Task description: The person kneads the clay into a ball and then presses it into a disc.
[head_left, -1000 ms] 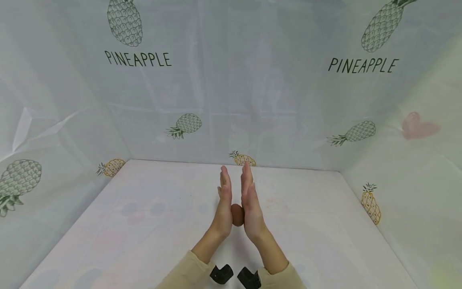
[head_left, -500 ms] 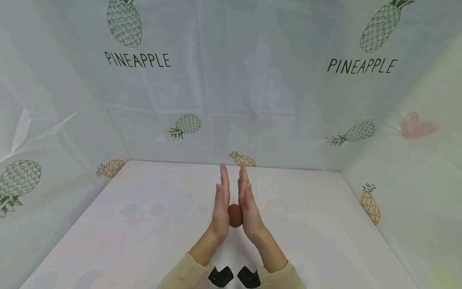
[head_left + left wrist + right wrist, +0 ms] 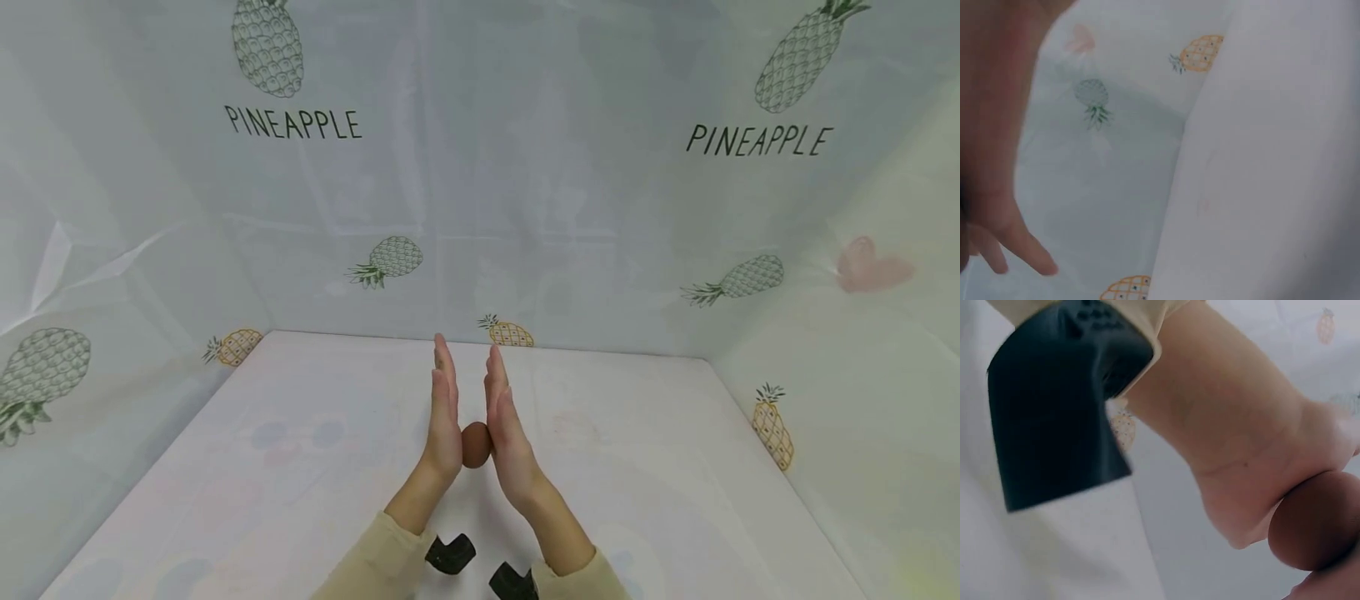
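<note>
A brown egg point(image 3: 476, 444) is held between the two facing palms, low near the heels of the hands. My left hand point(image 3: 444, 417) presses its left side with fingers straight, pointing forward and up. On the other side my right hand point(image 3: 510, 433) presses with its fingers straight too. Above the egg a gap stands between the fingers of the two hands. Close up in the right wrist view, the egg point(image 3: 1316, 522) sits against one palm, with part of the other hand at the lower right corner. In the left wrist view the egg does not show.
A white patterned cloth covers the table point(image 3: 300, 500). Pineapple-print sheets point(image 3: 525, 183) hang behind it and on both sides. Black wrist mounts, a left one point(image 3: 451, 554) and a right one point(image 3: 514, 581), sit near beige sleeves point(image 3: 382, 558).
Both hands have shifted left together, carrying the egg between the palms. The fingertips now stand farther apart than half a second ago.
</note>
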A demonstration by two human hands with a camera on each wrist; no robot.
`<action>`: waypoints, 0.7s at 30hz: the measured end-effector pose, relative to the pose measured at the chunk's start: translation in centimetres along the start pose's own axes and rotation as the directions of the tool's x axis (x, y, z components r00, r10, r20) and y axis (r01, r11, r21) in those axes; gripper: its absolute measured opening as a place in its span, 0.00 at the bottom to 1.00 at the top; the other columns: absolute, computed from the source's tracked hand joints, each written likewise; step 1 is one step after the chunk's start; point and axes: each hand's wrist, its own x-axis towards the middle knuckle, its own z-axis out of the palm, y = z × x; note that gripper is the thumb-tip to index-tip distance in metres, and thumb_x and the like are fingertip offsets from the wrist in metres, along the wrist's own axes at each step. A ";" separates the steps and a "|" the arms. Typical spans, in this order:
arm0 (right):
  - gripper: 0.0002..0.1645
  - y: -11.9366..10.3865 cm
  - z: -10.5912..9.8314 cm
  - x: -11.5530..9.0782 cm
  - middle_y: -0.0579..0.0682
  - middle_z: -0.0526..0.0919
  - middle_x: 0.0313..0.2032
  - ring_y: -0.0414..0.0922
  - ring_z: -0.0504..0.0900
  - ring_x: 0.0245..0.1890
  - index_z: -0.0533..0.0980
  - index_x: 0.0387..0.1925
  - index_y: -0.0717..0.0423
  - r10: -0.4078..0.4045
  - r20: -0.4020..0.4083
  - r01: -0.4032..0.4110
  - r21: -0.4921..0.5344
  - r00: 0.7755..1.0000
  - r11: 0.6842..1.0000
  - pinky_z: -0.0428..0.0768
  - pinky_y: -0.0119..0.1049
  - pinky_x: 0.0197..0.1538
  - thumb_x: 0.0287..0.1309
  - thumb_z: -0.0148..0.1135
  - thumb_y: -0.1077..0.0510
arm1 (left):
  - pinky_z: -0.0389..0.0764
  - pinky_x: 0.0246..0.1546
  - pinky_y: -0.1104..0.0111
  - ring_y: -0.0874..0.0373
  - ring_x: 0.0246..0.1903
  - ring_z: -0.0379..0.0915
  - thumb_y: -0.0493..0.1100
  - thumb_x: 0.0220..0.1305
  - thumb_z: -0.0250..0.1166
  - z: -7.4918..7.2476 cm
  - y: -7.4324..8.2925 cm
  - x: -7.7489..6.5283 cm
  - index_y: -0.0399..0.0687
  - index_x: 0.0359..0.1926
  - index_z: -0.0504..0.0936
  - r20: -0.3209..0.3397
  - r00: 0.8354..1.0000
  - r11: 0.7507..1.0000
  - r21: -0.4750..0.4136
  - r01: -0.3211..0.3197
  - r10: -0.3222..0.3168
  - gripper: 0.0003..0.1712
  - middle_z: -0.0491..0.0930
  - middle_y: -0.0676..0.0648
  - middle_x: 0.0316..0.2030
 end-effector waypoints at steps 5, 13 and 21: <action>0.39 -0.4 0.0 -0.2 0.35 0.26 0.84 0.48 0.27 0.85 0.28 0.85 0.34 -0.051 -0.038 0.050 -0.003 0.998 0.999 0.25 0.63 0.80 0.81 0.12 0.32 | 0.22 0.79 0.41 0.59 0.82 0.12 0.70 0.80 0.19 0.1 -0.8 0.2 0.65 0.86 0.27 -0.017 0.999 0.999 0.037 0.027 -0.027 0.41 0.21 0.63 0.83; 0.36 -0.7 -0.4 -0.1 0.37 0.28 0.85 0.50 0.27 0.85 0.29 0.86 0.33 -0.119 -0.077 0.120 0.011 0.990 0.993 0.24 0.64 0.80 0.83 0.12 0.38 | 0.19 0.78 0.42 0.57 0.83 0.12 0.70 0.81 0.19 0.9 -1.6 -0.1 0.64 0.85 0.26 0.046 0.998 0.998 0.064 0.030 -0.033 0.41 0.21 0.61 0.84; 0.39 -0.6 -0.9 0.0 0.33 0.28 0.84 0.49 0.28 0.85 0.28 0.86 0.40 -0.136 -0.108 0.136 -0.008 0.985 0.991 0.25 0.62 0.80 0.83 0.13 0.37 | 0.15 0.77 0.42 0.56 0.83 0.13 0.66 0.83 0.19 1.7 -1.6 -0.9 0.60 0.85 0.25 0.123 0.992 0.997 0.076 -0.007 -0.003 0.39 0.21 0.58 0.84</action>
